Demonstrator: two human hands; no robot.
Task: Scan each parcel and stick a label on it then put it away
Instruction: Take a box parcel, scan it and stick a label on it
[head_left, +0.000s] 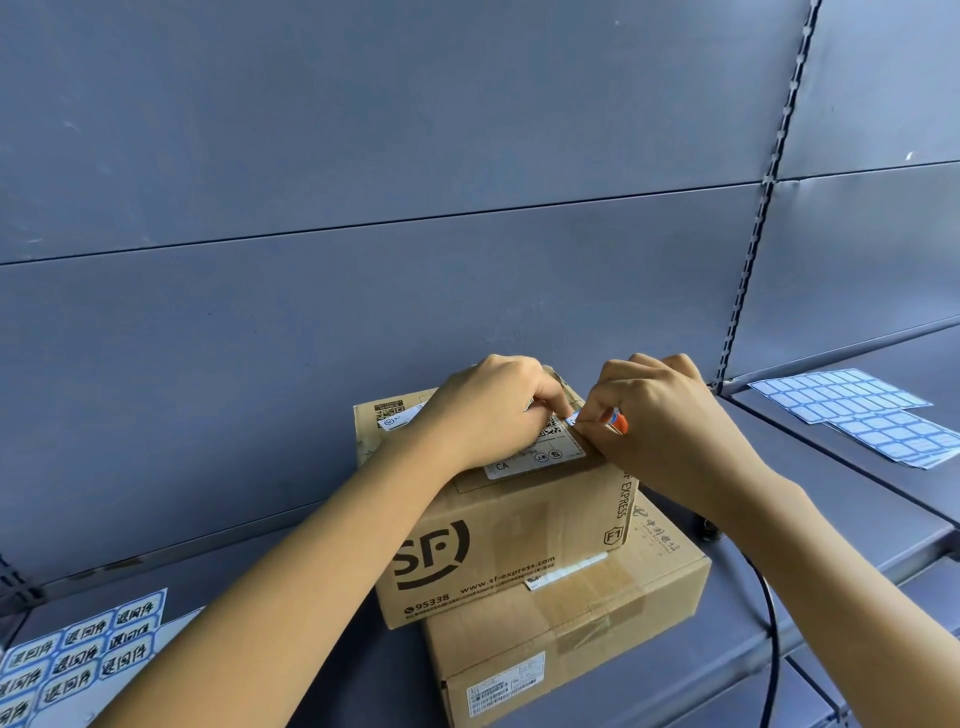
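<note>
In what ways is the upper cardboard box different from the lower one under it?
The upper box bears a large black SF logo on its front; the lower box shows only a small white barcode label there. The upper box looks taller and narrower; the lower box is flatter and wider. The left hand and right hand handle a small label on the upper box's top; the lower box is untouched. Both are brown cardboard.

Box (493, 545) reads SF, www.sf-express.com, 95338 (waybill (519, 460): CA); sticker sheet (78, 660) perhaps 退回件.
</note>
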